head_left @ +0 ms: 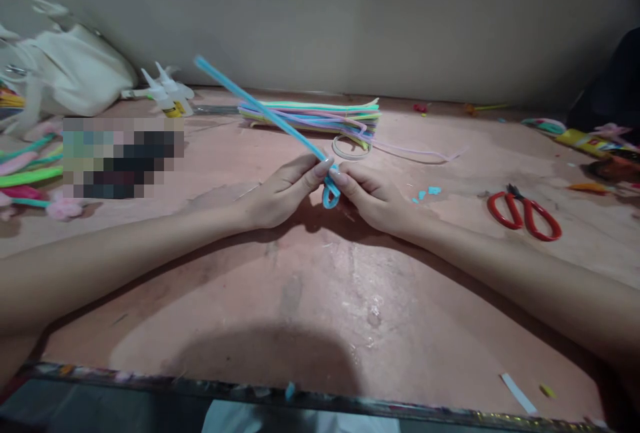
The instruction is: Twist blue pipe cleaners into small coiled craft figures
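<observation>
My left hand (283, 190) and my right hand (373, 196) meet at the middle of a pinkish table (310, 300). Together they pinch a light blue pipe cleaner (260, 110). Its long end slants up and to the left, away from me. Its near end is curled into a small loop (330, 194) between my fingertips. Both hands rest low over the table top.
A stack of pastel pipe cleaners (315, 116) lies behind my hands, with a white ring (350, 148) beside it. Red-handled scissors (525, 214) lie at the right. Glue bottles (167, 93) and a white bag (75, 73) sit at the back left. Small blue scraps (430, 191) dot the table.
</observation>
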Available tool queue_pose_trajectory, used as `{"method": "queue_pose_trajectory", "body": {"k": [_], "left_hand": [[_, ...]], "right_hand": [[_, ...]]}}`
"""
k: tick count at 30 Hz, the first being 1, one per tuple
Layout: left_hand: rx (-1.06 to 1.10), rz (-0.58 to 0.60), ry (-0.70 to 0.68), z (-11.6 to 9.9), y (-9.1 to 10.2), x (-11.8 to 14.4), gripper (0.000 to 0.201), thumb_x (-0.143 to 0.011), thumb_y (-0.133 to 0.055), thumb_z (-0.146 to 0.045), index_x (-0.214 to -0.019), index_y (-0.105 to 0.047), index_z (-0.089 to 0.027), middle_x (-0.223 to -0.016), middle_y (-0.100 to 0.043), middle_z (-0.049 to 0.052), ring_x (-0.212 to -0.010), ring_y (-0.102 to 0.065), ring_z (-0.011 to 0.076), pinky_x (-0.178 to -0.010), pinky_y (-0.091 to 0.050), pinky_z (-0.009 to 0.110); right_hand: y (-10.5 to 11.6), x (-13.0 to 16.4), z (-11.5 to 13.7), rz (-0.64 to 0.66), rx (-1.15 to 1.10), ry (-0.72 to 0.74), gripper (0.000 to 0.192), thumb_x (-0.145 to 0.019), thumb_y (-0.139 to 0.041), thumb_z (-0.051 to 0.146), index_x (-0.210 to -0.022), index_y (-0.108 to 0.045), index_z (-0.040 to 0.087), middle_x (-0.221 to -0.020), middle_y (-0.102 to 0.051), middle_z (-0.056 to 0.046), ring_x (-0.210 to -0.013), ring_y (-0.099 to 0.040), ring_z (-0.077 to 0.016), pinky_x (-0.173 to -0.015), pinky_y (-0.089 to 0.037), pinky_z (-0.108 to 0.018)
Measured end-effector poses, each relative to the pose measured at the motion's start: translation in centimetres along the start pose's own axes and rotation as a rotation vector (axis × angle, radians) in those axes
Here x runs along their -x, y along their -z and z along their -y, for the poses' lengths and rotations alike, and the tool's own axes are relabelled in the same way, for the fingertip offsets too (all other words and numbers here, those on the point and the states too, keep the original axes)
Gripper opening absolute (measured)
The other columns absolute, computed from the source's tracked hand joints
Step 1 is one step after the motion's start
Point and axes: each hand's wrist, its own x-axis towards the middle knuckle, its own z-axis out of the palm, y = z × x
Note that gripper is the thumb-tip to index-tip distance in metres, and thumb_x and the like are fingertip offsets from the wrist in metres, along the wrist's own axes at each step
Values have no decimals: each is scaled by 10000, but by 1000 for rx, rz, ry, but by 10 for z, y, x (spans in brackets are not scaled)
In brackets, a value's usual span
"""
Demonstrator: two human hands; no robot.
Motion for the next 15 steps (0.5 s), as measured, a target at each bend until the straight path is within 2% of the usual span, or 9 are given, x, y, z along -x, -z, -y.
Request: {"method": "queue_pose_trajectory", "body": {"k": [3,9,15], "left_hand": [[-127,46,-68,0,4,2,566,-1140,-352,-681,-893,-572,-222,-837,-627,14,-757,-614,147,-753,-547,289],[-307,87,-177,3,6,3,525,-1157,-337,-640,-963,-586,-220,-836,-655,23,-737,-637,163,-688,-522,294],[-531,114,-299,5,16,4,551,-1161,-297,-639,-949,-582,-217,-803,-627,17,-676,-608,159,-634,-484,303]], "right_hand": [[1,0,-1,-3,-12,-18,500,-1138,-509,569,-814,-598,199,-733,-543,18,-711,-536,-111,-670,-439,-240],[2,1,-2,27,-21,-63,524,-1105,-507,658,-895,-639,196,-779,-546,6,-780,-553,-130,-666,-421,-247],[3,1,8,66,-14,-198,566,-1081,-505,694,-800,-555,205,-748,-494,7,-769,-530,-136,-617,-374,-246]]}}
